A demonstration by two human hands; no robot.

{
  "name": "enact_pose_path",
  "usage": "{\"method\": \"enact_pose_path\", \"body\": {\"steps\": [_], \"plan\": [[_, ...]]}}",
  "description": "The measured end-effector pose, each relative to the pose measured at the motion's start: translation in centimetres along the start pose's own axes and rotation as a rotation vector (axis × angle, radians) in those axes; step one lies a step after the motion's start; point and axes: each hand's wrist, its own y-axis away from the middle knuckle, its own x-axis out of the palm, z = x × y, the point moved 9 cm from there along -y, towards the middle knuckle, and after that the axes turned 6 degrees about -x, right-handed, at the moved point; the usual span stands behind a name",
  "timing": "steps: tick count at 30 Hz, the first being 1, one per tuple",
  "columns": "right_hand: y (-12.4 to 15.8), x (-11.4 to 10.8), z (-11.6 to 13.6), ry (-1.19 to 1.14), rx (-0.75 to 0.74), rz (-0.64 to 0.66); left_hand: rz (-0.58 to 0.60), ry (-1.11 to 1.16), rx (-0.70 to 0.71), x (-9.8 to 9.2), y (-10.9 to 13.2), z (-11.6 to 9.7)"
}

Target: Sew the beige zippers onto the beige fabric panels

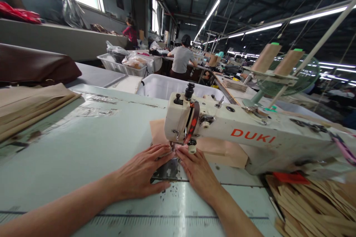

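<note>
A white sewing machine (222, 126) with "DUKI" in red letters stands over a pale tan piece (222, 152). The piece runs under the machine head and shows on both sides of it. My left hand (141, 172) lies flat and open, its fingertips beside the presser foot (172, 146) and its thumb apart on the table. From the other side, my right hand (197, 172) reaches in with fingers stretched out, fingertips down by the needle area. Both hands' fingertips nearly meet there. What lies right under them is mostly hidden.
Tan pieces are stacked at the left (30, 107), near a dark brown leather-like bundle (36, 64). More tan strips (314, 207) heap at the lower right. Thread cones (267, 57) and a green fan (303, 74) stand behind the machine. Beyond a white bin (155, 85) sits a person (180, 59).
</note>
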Motion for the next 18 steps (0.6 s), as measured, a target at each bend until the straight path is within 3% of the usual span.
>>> {"method": "enact_pose_path", "body": {"steps": [7, 12, 15, 17, 18], "plan": [[-0.4, 0.0, 0.2, -0.016, -0.01, -0.021, 0.036, -0.042, -0.018, 0.5, -0.1, 0.6], [1.5, -1.1, -3.5, 0.158, 0.251, -0.081, -0.024, -0.076, -0.002, -0.2, -0.3, 0.1], [5.0, -2.7, -2.8, 0.223, 0.36, -0.102, -0.155, -0.174, -0.089, -0.8, 2.5, -1.3], [7.7, -3.9, 0.1, 0.211, 0.354, -0.088, -0.24, -0.174, -0.105, -0.4, 6.1, -3.8], [8.8, -4.4, 2.1, 0.172, 0.328, -0.076, -0.265, -0.13, -0.043, 0.1, 8.1, -5.7]]}}
